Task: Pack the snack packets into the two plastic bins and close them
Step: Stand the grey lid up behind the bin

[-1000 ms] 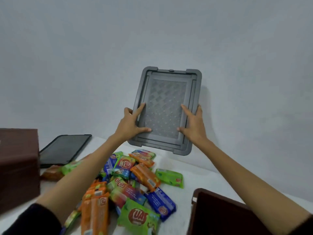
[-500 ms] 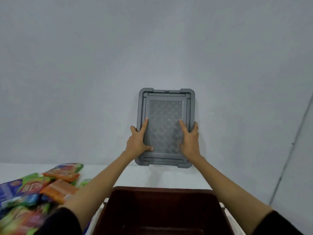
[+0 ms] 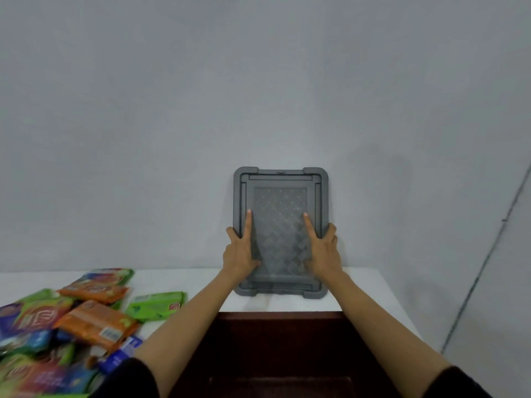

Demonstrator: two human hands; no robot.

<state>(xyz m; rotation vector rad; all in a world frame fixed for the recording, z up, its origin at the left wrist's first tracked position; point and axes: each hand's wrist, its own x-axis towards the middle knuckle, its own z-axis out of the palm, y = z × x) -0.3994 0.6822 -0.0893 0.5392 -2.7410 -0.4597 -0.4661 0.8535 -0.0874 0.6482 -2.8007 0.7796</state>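
Lowers lid [image 3: 280,196] to table [image 3: 373,291], upright at wall [image 3: 172,139]; clasps its sides in left hand [image 3: 240,254] and right hand [image 3: 324,254], fingers [image 3: 247,225] wrapped round edges.

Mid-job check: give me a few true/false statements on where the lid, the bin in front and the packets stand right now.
1. The left hand and right hand hold the grey lid by its sides. True.
2. The lid lies flat on the brown bin. False: it is upright in front of the wall, and the bin is open.
3. The snack packets are piled to the right of the bin. False: they lie on the white table to its left.
4. No packets show inside the bin. True.
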